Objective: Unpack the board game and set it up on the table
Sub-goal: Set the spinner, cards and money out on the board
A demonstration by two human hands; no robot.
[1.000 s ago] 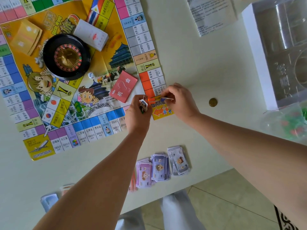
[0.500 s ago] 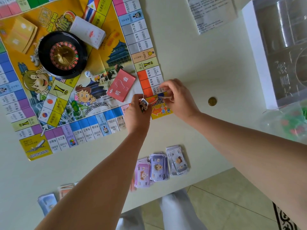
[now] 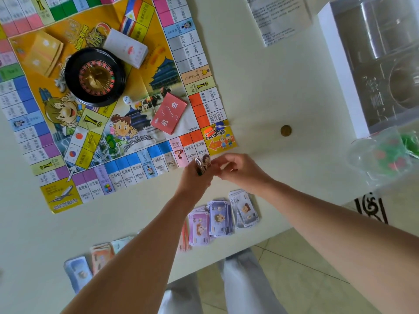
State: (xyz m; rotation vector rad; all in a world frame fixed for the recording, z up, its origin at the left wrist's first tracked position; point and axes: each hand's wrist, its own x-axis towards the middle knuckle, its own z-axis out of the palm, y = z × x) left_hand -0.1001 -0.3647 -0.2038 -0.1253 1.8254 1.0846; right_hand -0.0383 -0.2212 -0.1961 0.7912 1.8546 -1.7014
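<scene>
Pawn-placing step: left hand (image 3: pixel 195 177) grip closed on small player pieces (image 3: pixel 202 164) just below the board's (image 3: pixel 95 132) start corner (image 3: pixel 221 138), right hand (image 3: pixel 240 169) fingers pinching toward them; next, pull one and stand it there.

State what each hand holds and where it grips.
The left hand pinches a few small character pawns by their lower ends. The right hand reaches toward them; whether it holds anything cannot be told.
</scene>
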